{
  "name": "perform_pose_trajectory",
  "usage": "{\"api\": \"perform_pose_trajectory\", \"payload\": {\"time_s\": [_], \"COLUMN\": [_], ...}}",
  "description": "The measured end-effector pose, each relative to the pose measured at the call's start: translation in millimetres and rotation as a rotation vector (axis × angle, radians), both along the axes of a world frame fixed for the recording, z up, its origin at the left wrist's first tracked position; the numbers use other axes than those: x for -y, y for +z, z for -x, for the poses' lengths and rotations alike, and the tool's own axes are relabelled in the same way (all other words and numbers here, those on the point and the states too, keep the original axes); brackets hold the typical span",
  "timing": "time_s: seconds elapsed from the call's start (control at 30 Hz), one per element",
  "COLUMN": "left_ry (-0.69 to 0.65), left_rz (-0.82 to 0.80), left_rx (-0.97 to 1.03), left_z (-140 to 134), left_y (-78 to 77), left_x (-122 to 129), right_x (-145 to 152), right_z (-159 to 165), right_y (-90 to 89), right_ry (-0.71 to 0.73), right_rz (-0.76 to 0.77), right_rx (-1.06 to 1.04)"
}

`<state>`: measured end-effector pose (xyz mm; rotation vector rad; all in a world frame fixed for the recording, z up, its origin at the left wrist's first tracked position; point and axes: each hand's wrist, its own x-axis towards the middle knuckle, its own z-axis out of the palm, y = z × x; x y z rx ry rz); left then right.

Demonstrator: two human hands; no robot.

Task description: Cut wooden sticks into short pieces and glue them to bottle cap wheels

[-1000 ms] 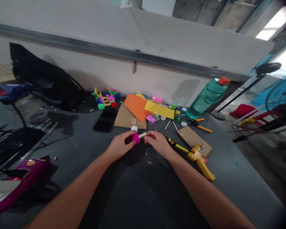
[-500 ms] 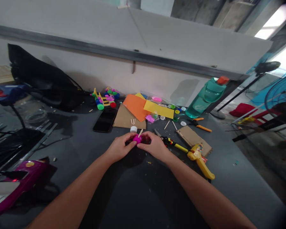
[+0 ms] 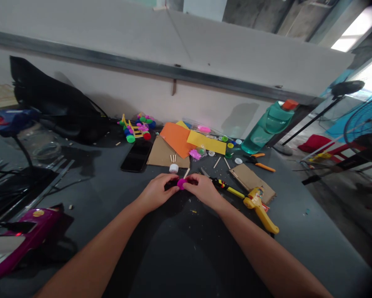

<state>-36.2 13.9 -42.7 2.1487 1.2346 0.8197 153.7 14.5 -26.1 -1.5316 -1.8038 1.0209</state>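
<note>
Between my two hands is a small round magenta piece (image 3: 181,183), pinched from both sides by fingers and thumbs. My left hand (image 3: 158,191) is closed on its left side. My right hand (image 3: 204,190) grips the right side, thumb against the front. A short pale wooden stick (image 3: 186,173) rises at a tilt just behind the piece; whether it is fixed to it I cannot tell. A white cap (image 3: 173,168) stands just beyond my left fingertips. Several short sticks (image 3: 172,158) lie on the brown cardboard (image 3: 155,157) behind.
A phone (image 3: 136,156), orange paper (image 3: 177,138) and small colourful models (image 3: 136,130) lie behind. On the right are a yellow glue gun (image 3: 262,211), a utility knife (image 3: 228,187), pliers (image 3: 263,166) and a teal bottle (image 3: 266,128). A magenta device (image 3: 39,225) sits at left.
The magenta piece has turned and shifted slightly right in my fingers, showing a flatter round face. The stick behind it has moved right too. My hands have barely moved.
</note>
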Motion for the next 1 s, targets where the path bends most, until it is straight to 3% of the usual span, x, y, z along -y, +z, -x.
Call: {"api": "perform_pose_trajectory", "payload": {"time_s": [0.13, 1.0], "left_ry": [0.012, 0.000], "left_rz": [-0.007, -0.049], "left_rx": [-0.028, -0.047], "left_z": [-1.0, -2.1], "left_y": [2.2, 2.7], "left_x": [0.3, 2.2], "right_x": [-2.7, -1.7], "right_z": [-1.2, -4.6], "right_y": [-1.3, 5.8], "right_ry": [-0.094, -0.029], "right_rz": [0.049, 0.042], "right_rx": [0.015, 0.083]}}
